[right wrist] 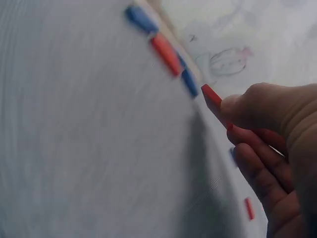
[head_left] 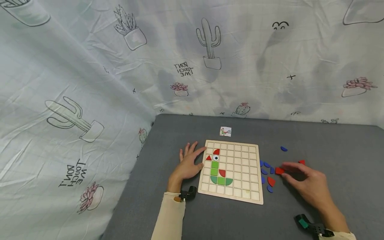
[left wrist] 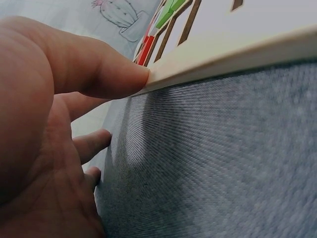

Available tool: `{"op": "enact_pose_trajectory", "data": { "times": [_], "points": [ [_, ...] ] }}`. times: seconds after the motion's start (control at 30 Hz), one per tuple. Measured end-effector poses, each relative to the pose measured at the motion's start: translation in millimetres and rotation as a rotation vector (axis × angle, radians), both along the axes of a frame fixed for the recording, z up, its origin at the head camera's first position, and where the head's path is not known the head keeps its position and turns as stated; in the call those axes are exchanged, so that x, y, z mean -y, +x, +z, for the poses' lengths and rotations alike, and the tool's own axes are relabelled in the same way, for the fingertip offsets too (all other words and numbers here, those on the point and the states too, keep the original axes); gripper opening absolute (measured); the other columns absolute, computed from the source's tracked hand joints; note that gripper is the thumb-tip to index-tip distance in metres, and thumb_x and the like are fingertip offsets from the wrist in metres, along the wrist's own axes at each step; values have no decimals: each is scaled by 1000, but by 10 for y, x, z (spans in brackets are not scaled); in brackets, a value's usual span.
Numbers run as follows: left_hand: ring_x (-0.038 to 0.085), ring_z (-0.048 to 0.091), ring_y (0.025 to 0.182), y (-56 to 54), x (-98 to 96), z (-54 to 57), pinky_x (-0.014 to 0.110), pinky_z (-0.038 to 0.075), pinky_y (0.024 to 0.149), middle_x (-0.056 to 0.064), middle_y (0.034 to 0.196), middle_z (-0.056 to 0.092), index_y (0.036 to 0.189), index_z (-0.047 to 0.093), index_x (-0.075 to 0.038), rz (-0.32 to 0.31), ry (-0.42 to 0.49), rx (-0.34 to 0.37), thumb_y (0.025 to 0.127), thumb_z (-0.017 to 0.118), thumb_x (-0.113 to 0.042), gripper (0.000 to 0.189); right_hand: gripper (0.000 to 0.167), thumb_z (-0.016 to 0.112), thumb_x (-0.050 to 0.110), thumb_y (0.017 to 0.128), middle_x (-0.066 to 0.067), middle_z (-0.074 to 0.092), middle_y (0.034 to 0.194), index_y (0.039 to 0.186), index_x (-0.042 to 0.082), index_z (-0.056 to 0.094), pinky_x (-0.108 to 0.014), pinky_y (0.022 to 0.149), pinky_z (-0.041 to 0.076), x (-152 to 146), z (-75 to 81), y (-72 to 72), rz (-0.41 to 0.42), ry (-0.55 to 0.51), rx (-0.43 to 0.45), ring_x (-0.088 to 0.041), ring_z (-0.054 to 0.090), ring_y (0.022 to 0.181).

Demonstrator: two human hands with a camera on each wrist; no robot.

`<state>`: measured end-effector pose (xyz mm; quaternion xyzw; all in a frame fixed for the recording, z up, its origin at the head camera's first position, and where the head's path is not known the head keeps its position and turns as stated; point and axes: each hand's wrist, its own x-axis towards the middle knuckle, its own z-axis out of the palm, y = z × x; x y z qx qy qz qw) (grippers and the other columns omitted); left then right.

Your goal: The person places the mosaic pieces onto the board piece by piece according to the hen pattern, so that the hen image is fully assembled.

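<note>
Off the right edge of the board [head_left: 237, 175], right hand [head_left: 312, 186] pinched a red square [head_left: 280, 171] over the tabletop [head_left: 144, 206]; carried low, it seemed apt to scatter the nearby blue pieces [head_left: 267, 164]. Left hand [head_left: 187, 165], fingers spread, touched the board's left edge, where a nudge could have jolted the laid pieces [head_left: 214, 164]. Tabletop was grey; cactus-print curtain [head_left: 240, 66] hung beyond its far edge.

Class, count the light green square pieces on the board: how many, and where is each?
3: one light green square below the eye piece, a second square directly beneath it, and a third square between two dark green pieces.
</note>
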<state>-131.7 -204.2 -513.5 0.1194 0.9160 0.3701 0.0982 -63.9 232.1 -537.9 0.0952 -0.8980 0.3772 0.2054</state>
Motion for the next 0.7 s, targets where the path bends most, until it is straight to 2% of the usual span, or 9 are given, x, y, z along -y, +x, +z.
{"op": "enact_pose_trajectory", "data": {
  "times": [0.13, 0.3, 0.43, 0.57, 0.7],
  "points": [
    [44, -1, 171, 0, 2, 7, 72, -11, 131, 17, 182, 22, 164, 54, -19, -3, 3, -5, 97, 69, -6, 70, 47, 96, -3, 74, 8, 84, 100, 116, 14, 84, 3, 88, 44, 78, 116, 48, 22, -73, 2, 25, 63, 96],
    [45, -1, 171, 4, 3, 20, 72, -11, 131, 17, 182, 22, 164, 54, -19, -1, 4, -5, 97, 68, -5, 70, 46, 94, -8, 77, -6, 84, 103, 117, 10, 83, 2, 93, 46, 306, 230, 83, 90, -133, 15, 18, 66, 100],
    [44, 0, 171, 3, 0, 22, 72, -11, 131, 17, 182, 23, 163, 55, -19, 5, 2, -4, 96, 69, -5, 70, 45, 92, -8, 79, -10, 83, 106, 118, 9, 82, -1, 93, 49, 535, 243, 69, 135, -142, 32, 14, 68, 99],
    [44, 0, 171, 9, -7, 23, 71, -11, 132, 16, 182, 22, 163, 55, -20, 9, 0, 1, 96, 69, -5, 70, 45, 92, -8, 79, -4, 84, 104, 117, 14, 82, -7, 79, 56, 770, 208, 26, 187, -143, 24, 2, 74, 93],
    [44, 0, 172, 13, -12, 20, 71, -11, 132, 16, 182, 23, 163, 55, -20, 7, -3, 1, 96, 69, -6, 70, 43, 92, -6, 81, 3, 84, 104, 116, 17, 83, -13, 77, 57, 1002, 165, -8, 240, -157, 55, -10, 77, 91]
  ]
}}
